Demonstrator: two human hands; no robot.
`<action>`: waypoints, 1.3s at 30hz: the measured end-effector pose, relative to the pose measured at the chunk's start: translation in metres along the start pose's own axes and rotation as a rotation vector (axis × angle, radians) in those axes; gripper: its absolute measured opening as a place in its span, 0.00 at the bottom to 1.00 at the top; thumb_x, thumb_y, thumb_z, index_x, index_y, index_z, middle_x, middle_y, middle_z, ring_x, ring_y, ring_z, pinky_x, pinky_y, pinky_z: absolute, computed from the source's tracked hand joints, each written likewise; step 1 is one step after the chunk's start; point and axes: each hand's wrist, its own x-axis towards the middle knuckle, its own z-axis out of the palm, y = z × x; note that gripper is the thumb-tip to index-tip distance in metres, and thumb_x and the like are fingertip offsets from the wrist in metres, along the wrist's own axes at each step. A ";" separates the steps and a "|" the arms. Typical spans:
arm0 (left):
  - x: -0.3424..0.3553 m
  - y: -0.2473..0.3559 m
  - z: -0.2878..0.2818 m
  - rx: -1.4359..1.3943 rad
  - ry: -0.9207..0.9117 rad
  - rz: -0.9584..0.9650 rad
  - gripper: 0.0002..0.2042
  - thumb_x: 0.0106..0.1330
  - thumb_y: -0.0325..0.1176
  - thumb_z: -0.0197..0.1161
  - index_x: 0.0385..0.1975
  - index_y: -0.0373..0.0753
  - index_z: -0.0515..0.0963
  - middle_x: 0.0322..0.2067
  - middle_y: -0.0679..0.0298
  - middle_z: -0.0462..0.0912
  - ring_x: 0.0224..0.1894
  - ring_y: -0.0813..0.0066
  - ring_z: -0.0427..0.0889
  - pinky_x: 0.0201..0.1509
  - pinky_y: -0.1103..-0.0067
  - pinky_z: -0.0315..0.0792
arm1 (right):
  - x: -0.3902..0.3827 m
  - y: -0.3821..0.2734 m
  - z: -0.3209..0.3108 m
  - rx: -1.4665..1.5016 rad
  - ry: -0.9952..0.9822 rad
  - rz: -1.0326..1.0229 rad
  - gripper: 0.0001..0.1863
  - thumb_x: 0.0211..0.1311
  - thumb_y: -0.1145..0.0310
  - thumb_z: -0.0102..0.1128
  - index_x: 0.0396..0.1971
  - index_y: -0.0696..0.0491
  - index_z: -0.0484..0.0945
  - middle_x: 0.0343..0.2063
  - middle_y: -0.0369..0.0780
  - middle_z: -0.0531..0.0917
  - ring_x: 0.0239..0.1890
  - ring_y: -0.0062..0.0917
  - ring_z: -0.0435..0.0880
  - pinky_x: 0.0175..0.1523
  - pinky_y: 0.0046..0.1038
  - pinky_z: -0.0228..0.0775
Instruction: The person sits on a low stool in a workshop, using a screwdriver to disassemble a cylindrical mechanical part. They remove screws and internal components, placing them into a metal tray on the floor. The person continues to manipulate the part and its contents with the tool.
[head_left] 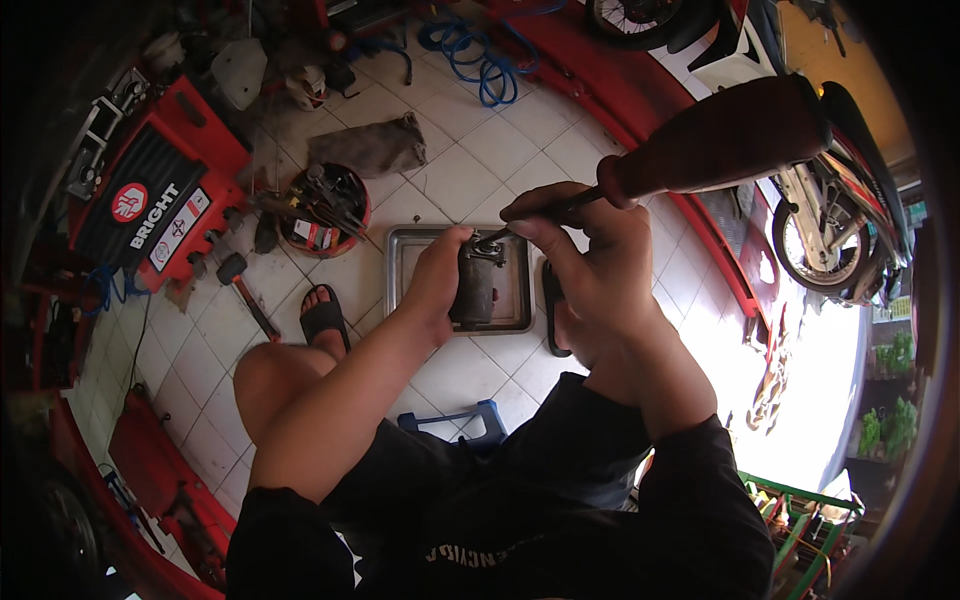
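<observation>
Nearest, a red-handled screwdriver [730,135] was pinched in the right hand [605,250]; the left hand [437,280] was closed around a dark cylinder [480,295] over the metal tray [391,270]. Probably the end fitting [488,252] was being worked; next turn called for a firmly seated tip.

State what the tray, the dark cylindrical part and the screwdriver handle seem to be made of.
Tray: metal, perhaps stainless steel; its rim is silvery with a soft shine.
Cylindrical part: probably metal, dull dark grey with little gloss; a coating can't be ruled out.
Screwdriver handle: likely dark red plastic, judging by its smooth, moulded-looking shape, though painted wood remains possible.
</observation>
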 end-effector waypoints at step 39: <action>-0.036 0.066 -0.099 0.791 0.694 1.276 0.13 0.71 0.31 0.54 0.51 0.33 0.77 0.49 0.53 0.77 0.52 0.63 0.77 0.60 0.73 0.68 | -0.064 -0.021 -0.028 -0.125 -0.126 -0.028 0.24 0.51 0.73 0.74 0.51 0.54 0.84 0.25 0.38 0.81 0.21 0.31 0.80 0.27 0.30 0.73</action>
